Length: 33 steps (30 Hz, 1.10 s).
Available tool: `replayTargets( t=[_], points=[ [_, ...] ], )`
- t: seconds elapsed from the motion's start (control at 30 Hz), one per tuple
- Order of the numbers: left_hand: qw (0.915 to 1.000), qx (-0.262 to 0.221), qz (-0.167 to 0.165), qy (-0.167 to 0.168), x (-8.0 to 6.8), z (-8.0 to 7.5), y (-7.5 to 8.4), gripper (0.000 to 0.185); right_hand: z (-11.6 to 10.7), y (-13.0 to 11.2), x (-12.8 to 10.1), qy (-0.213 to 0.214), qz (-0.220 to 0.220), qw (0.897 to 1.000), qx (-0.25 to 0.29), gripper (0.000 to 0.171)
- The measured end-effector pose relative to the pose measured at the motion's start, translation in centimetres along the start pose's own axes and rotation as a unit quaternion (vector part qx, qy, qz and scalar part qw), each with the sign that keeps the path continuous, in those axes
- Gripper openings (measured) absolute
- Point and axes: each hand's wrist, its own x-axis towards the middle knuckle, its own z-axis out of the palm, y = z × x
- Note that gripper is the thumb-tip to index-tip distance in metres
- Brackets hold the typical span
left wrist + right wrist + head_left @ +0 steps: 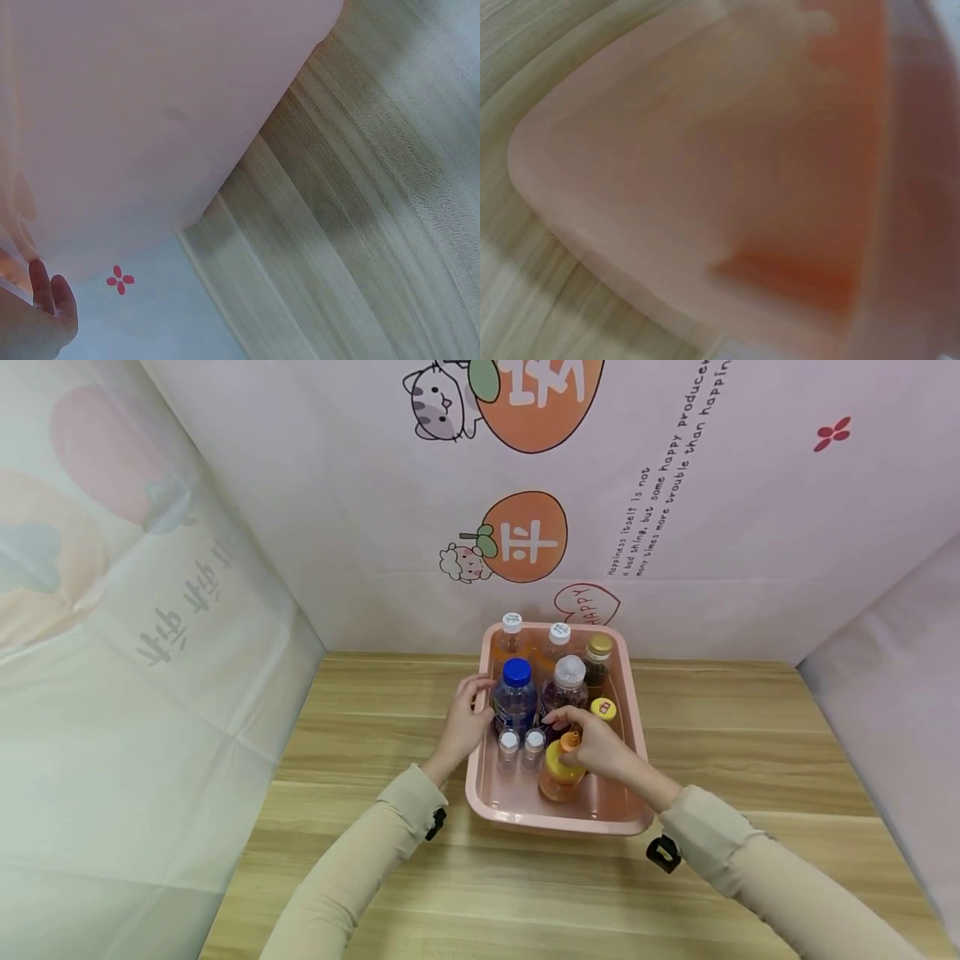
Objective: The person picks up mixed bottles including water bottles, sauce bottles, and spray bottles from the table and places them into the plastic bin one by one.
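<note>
The right hand reaches into the pink plastic rectangular bin, its grip curled round the orange-capped, yellow-collared bottle of orange liquid at the near end of the bin; the fingertips lie at the bottle's top, close to the base of the clear-capped dark bottle behind it. The left hand rests at the bin's left rim with fingers loosely bent, the fingertips touching or just beside the blue-capped clear bottle; whether that grip is closed on the bottle cannot be told from the head view.

Two small white-capped clear vials stand between the two hands, just in front of the blue-capped bottle. A small yellow-lidded jar sits to the right of the dark bottle. Along the far wall of the bin stand two white-capped orange bottles and a gold-lidded dark jar.

The bin sits on a light wooden tabletop. The left wrist view shows the bin's pale outer wall and the wood grain; the right wrist view shows a blurred corner of the bin. Both arms wear beige sleeves.
</note>
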Motion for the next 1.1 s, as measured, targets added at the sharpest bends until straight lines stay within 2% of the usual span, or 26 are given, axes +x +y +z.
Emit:
replayTargets(
  t=[0.27, 0.57, 1.1],
  points=[
    [1.0, 0.0, 0.004, 0.004, 0.0, 0.0, 0.1, 0.04, 0.8, 1.0, 0.3, 0.005, 0.017, 1.0, 0.015, 0.05],
    [1.0, 0.002, 0.002, 0.001, 0.0, 0.0, 0.1, 0.04, 1.8, 1.7, 0.2, 0.031, 0.032, 0.999, 0.019, 0.049],
    [1.0, 0.0, -0.009, -0.003, -0.1, 0.0, 0.1, 0.04, 2.5, 2.4, 0.1, 0.045, 0.033, 0.998, 0.015, 0.045]
  ],
)
